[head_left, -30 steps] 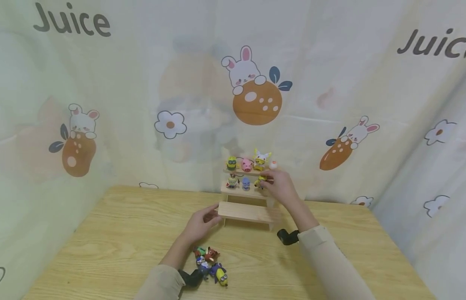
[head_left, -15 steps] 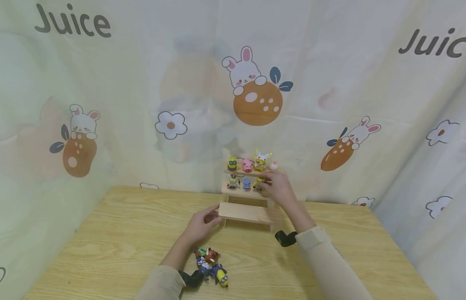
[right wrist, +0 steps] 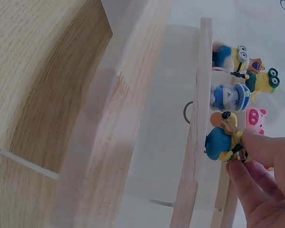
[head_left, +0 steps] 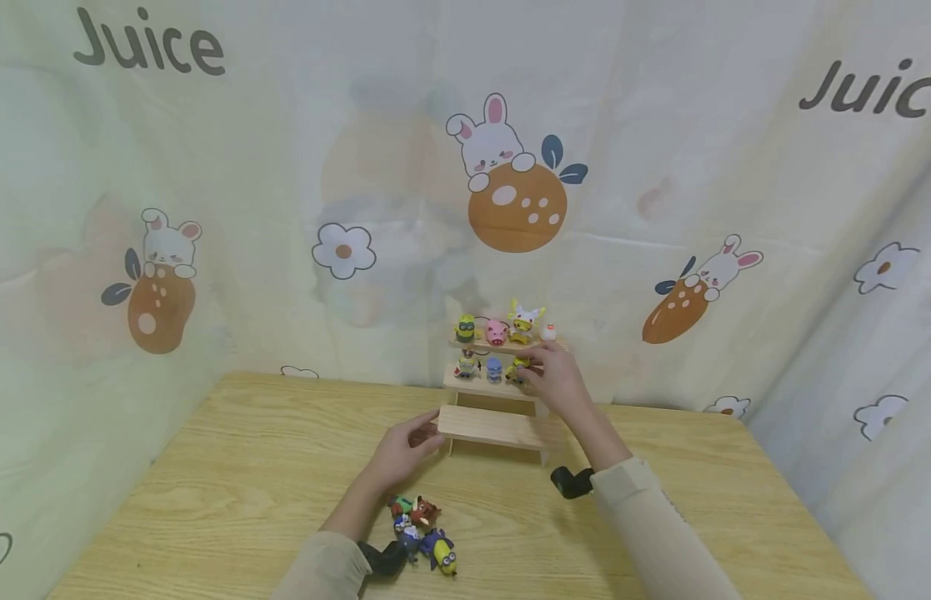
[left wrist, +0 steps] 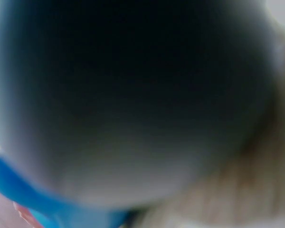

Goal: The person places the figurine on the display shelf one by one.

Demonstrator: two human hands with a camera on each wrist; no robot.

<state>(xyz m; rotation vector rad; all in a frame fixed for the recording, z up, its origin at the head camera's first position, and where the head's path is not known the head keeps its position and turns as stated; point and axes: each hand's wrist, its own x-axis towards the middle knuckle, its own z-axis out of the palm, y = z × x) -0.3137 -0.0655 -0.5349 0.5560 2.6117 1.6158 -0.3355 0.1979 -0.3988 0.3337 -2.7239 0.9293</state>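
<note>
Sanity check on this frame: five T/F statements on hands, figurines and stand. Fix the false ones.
1. The right hand pinches a yellow-and-blue figurine. True.
2. The pink pig stands on the bottom shelf. False: the pink pig is on the top shelf.
3. The blue-capped figurine stands on the middle shelf. True.
4. The left hand is raised to the top shelf. False: the left hand is at the left end of the bottom shelf.
5. The loose figurines lie on the table, in front of the stand. True.
</note>
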